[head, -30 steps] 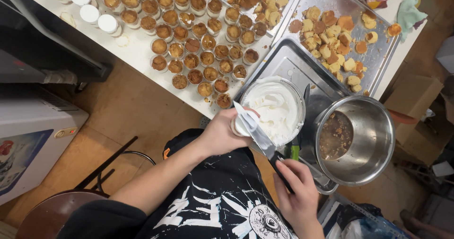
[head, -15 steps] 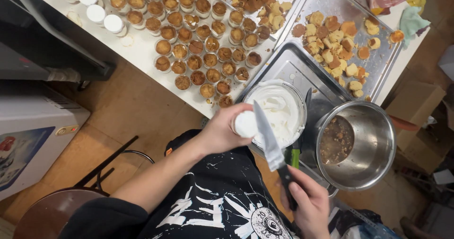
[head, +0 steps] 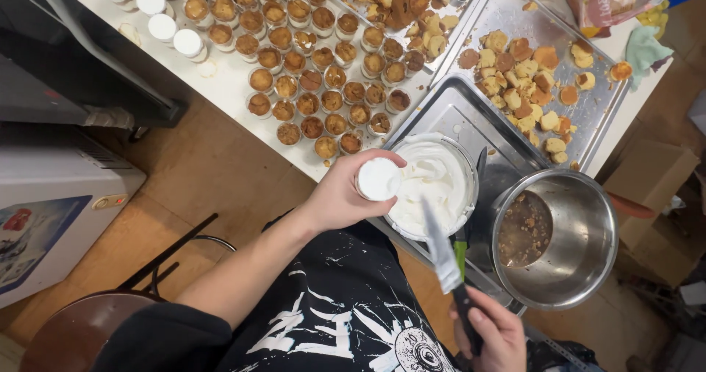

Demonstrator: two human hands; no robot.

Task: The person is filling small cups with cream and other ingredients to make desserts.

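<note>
The left hand [head: 340,195] is wrapped around a small cream-topped cup [head: 378,178], holding it upright just at the near-left rim of the bowl of white cream [head: 434,188], touching or nearly touching that rim. The right hand [head: 491,335] is clenched on the dark handle of a knife [head: 441,250] whose cream-smeared blade points up and away from the person, its long axis running from the hand toward the bowl, the tip over the bowl's near edge. The cup lies to the left of the blade tip, close but apart from it, so the blade is nearer the cream than the cup. The bowl sits in a metal tray [head: 456,111] beside a steel pot [head: 570,236] holding brown crumbs. Beyond, rows of small filled cups [head: 309,85] cover the white table [head: 220,85], and another tray holds cake pieces [head: 518,78].
</note>
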